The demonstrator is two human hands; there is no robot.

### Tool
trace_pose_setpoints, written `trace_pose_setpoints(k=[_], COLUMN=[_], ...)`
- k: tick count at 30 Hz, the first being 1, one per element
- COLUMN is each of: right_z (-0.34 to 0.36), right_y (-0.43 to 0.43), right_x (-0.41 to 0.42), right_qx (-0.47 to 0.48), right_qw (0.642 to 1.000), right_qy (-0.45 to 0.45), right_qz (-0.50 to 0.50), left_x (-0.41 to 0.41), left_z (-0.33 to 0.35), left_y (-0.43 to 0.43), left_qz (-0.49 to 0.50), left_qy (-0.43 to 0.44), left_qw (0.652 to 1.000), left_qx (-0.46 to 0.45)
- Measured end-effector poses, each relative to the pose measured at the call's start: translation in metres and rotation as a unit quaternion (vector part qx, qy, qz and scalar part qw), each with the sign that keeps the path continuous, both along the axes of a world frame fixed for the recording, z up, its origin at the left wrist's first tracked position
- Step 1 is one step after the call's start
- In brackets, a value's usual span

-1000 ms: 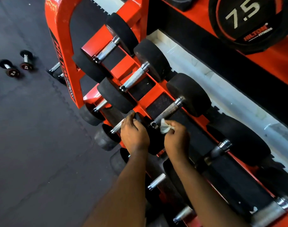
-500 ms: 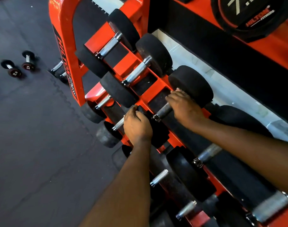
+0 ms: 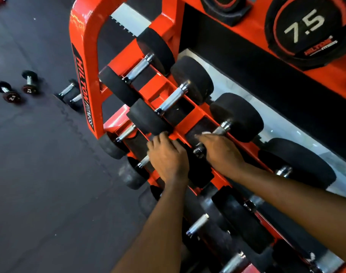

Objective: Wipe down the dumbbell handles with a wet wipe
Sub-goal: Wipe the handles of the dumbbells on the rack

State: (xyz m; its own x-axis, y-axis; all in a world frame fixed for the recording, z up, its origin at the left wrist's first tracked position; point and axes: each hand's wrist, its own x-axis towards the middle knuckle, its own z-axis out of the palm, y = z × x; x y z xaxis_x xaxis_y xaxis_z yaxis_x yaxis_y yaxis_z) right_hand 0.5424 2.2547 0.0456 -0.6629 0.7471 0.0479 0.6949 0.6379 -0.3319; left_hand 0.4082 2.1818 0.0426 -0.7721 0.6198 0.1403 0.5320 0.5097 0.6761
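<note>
A black-headed dumbbell with a knurled steel handle (image 3: 221,129) lies third along the top tier of the orange rack (image 3: 85,62). My right hand (image 3: 221,152) is wrapped round the near half of that handle, and a corner of the white wet wipe (image 3: 206,133) peeks out past its fingertips. My left hand (image 3: 168,158) curls over the dumbbell's near black head (image 3: 199,172), beside the right hand. The far head (image 3: 240,117) and the far end of the handle are uncovered.
Two more dumbbells (image 3: 174,99) lie further along the same tier, with others on lower tiers (image 3: 197,224). A large 7.5 dumbbell (image 3: 306,30) sits on the rack at the top right. Small dumbbells (image 3: 10,93) lie on the dark rubber floor at the left.
My right hand went up the handle to the far head with the wipe, then slid back toward the near end. My left hand stayed on the near head.
</note>
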Motion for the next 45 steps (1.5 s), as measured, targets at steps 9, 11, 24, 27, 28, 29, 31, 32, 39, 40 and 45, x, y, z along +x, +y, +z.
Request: trace_pose_setpoints(k=[9, 11, 24, 27, 28, 29, 31, 32, 39, 40, 45], right_z=[0.047, 0.036, -0.021, -0.028, -0.023, -0.017, -0.008, -0.006, -0.013, -0.010, -0.027], right_y=[0.080, 0.099, 0.122, 0.106, 0.117, 0.130, 0.153, 0.154, 0.116, 0.127, 0.127], right_x=[-0.112, -0.135, -0.160, -0.155, -0.148, -0.141, -0.135, -0.138, -0.142, -0.138, -0.145], right_qx=[-0.009, 0.014, -0.004, -0.052, -0.030, -0.021, 0.006, 0.022, 0.015, 0.030, 0.039], right_qw=[0.979, 0.985, 0.994, 0.981, 0.978, 0.979, 0.990, 0.992, 0.975, 0.982, 0.993], right_qy=[0.171, 0.165, -0.093, -0.013, -0.027, -0.056, -0.086, -0.095, -0.018, -0.043, -0.076], right_qz=[-0.110, -0.054, 0.055, 0.186, 0.204, 0.194, 0.114, 0.080, 0.222, 0.180, 0.075], left_x=[-0.129, -0.134, -0.128, -0.129, -0.128, -0.127, -0.127, -0.126, -0.127, -0.127, -0.127], left_z=[0.019, 0.003, -0.012, -0.012, -0.012, -0.012, -0.012, -0.011, -0.008, -0.008, -0.009], left_y=[0.091, 0.105, 0.098, 0.098, 0.097, 0.097, 0.097, 0.097, 0.094, 0.094, 0.094], left_qz=[-0.017, -0.033, 0.002, 0.004, 0.004, 0.003, 0.006, 0.008, 0.015, 0.014, 0.019], left_qy=[-0.054, -0.089, -0.111, -0.112, -0.106, -0.101, -0.101, -0.105, -0.132, -0.132, -0.144], left_qw=[0.996, 0.991, 0.994, 0.993, 0.994, 0.994, 0.994, 0.994, 0.990, 0.990, 0.988], left_qx=[-0.073, -0.098, 0.015, 0.025, 0.028, 0.031, 0.031, 0.031, 0.053, 0.054, 0.060])
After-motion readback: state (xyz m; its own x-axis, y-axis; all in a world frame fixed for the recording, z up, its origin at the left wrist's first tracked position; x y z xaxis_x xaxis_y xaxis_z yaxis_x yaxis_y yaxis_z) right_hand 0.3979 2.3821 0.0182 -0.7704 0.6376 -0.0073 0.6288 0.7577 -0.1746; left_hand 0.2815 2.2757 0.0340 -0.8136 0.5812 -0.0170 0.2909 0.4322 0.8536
